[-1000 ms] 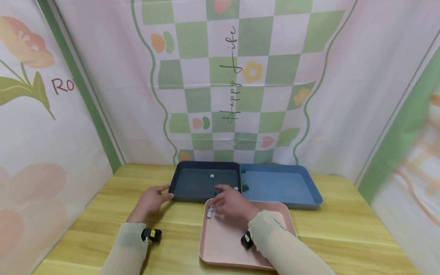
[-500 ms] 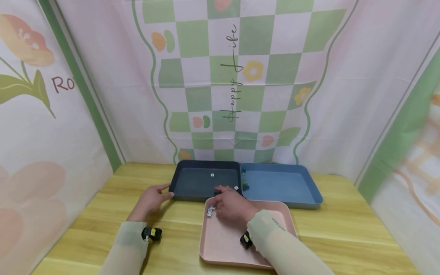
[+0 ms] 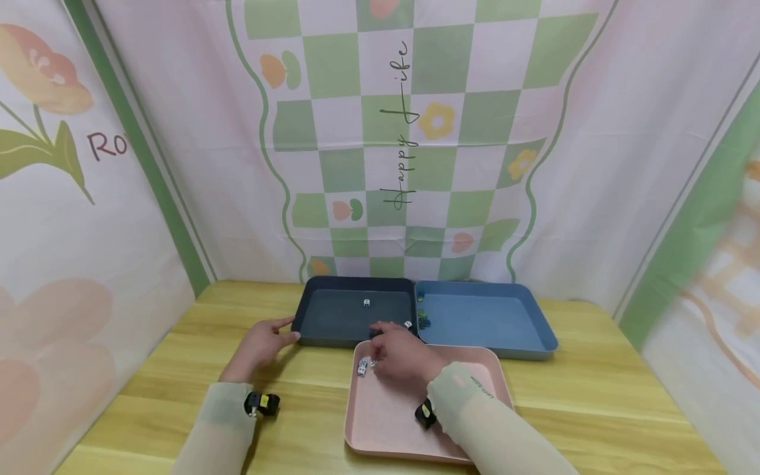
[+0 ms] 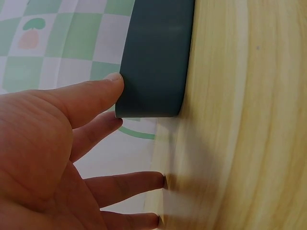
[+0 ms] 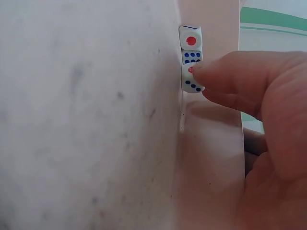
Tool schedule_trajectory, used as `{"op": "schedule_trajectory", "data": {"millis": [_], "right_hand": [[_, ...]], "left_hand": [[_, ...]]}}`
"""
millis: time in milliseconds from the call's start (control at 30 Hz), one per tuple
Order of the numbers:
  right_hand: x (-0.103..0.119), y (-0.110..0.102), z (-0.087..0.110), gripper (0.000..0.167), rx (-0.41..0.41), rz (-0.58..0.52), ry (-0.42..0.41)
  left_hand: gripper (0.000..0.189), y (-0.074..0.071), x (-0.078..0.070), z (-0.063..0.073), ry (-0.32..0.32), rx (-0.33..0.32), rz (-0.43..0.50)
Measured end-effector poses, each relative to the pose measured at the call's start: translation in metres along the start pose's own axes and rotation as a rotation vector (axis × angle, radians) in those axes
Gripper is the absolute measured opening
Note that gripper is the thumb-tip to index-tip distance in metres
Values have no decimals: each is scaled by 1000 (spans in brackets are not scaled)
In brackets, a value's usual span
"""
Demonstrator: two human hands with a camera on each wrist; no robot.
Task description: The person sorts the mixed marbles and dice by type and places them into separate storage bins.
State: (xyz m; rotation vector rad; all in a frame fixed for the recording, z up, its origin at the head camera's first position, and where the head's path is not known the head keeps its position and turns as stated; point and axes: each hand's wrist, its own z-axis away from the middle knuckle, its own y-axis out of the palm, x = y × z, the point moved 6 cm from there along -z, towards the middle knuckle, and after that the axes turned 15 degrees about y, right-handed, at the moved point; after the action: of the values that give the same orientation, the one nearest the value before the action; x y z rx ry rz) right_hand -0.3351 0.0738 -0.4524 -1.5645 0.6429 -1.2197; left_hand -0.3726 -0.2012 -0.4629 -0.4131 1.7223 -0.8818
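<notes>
In the right wrist view, white dice (image 5: 191, 40) with red and blue dots stand in a row along the wall of the pink tray (image 3: 386, 422). My right hand (image 3: 406, 356) pinches the nearest die (image 5: 193, 86) between thumb and index finger; its other fingers are partly hidden. At the head view's left, my left hand (image 3: 261, 346) touches the near left corner of the dark tray (image 3: 332, 320). Its thumb and index finger lie against that corner, and the other fingers are spread, with tips at the table.
Inside the dark tray lie a white die (image 3: 366, 303) and another white die (image 3: 408, 324). A blue tray (image 3: 487, 323) adjoins it, with several small green and blue pieces (image 3: 423, 320) along its left side. A patterned curtain (image 3: 386, 165) hangs behind the wooden table (image 3: 617, 396).
My right hand's fingers have come down to the dice in the pink tray and taken hold of one, which now sits slightly right of the others. The left hand stays put.
</notes>
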Motion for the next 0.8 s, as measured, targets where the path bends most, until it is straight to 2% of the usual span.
{"op": "schedule_trajectory", "data": {"millis": [167, 300, 800], "right_hand": [[-1, 1, 0, 8, 6, 13, -7], [0, 1, 1, 13, 24, 13, -22], [2, 2, 0, 15, 47, 58, -27]], "left_hand": [[52, 0, 0, 0, -1, -1, -3], [52, 0, 0, 0, 0, -4, -1], [52, 0, 0, -1, 5, -4, -5]]}}
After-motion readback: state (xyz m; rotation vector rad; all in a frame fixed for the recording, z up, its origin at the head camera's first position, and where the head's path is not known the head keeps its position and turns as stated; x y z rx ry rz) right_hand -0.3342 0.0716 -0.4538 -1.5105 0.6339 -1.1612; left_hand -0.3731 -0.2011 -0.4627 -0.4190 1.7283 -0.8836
